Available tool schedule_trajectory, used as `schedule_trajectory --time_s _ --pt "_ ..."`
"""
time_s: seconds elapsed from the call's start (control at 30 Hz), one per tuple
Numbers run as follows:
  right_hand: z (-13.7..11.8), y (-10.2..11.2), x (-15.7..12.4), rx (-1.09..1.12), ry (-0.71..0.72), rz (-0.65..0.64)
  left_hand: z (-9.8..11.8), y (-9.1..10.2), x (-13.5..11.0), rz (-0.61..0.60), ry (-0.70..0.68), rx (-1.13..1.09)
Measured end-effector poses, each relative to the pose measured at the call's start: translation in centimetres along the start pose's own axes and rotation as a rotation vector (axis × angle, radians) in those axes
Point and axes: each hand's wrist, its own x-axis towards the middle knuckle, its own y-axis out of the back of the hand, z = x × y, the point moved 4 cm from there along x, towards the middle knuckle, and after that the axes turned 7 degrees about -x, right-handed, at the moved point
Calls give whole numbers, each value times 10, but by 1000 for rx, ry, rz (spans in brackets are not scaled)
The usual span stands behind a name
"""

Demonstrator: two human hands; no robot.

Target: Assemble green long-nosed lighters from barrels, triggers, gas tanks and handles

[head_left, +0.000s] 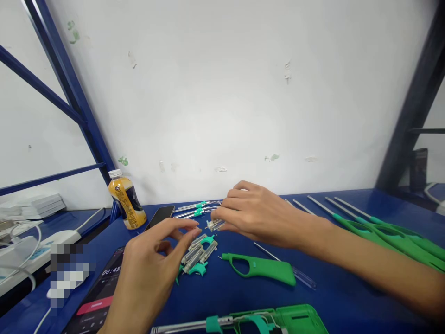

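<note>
One small, clear part (216, 225) is gripped in the right hand (252, 215) — the left hand (153, 262) pinches, on what, if anything, I cannot tell — beside piled transparent cylinders (194, 257) on the blue table (201, 297).

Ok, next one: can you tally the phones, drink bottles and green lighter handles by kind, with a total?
Phones: 2
Drink bottle: 1
Green lighter handles: 5 (3 at the right, 1 in the middle, 1 open at the bottom)
Total: 8
</note>
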Motion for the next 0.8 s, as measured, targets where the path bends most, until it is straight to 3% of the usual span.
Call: schedule_trajectory --time_s 0.37,0.53,0.67,0.8 --pt "-5 12 -1 5 -30 157 0 -3 2 -93 227 -234" --pt "-8 13 0 11 -44 153 -10 -12 -3 -138 333 -381" --pt "-9 10 0 -10 -47 133 -16 -18 -4 -161 330 -460" --pt "-7 8 -1 -15 -62 126 -11 -17 -6 -117 374 -470"
